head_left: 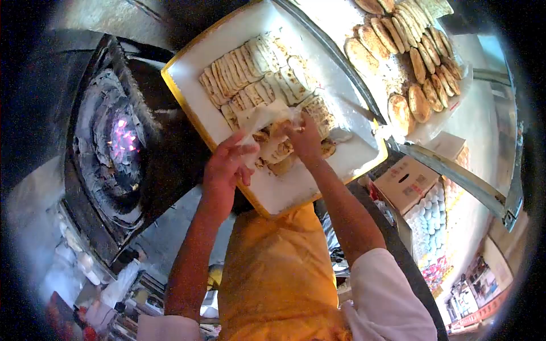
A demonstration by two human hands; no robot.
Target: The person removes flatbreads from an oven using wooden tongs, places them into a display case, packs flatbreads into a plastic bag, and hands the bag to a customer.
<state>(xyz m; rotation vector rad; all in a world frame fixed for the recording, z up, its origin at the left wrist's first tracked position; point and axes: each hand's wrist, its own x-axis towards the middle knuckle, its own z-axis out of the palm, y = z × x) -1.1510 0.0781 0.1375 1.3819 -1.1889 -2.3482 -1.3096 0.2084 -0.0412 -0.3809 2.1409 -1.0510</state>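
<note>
A white foam box (270, 202) with a yellow rim lies in front of me, holding rows of browned flatbreads (239, 71). Over the near rows is a thin, pale bag (264, 115), partly see-through. My left hand (224, 170) is at the bag's left side, fingers curled, with the bag's edge at its fingertips. From the right, my right hand (305, 139) reaches over the box, its fingers closed on the bag's right side. Browned bread pieces show beside and below its fingertips; whether any lie inside the bag I cannot tell.
To the left, embers glow in a fire pit (122, 139) full of ash. More round flatbreads (418, 102) stand in rows at the upper right, beyond a dark metal bar (335, 57). A cardboard box (406, 179) and stacked eggs (432, 224) are at the right.
</note>
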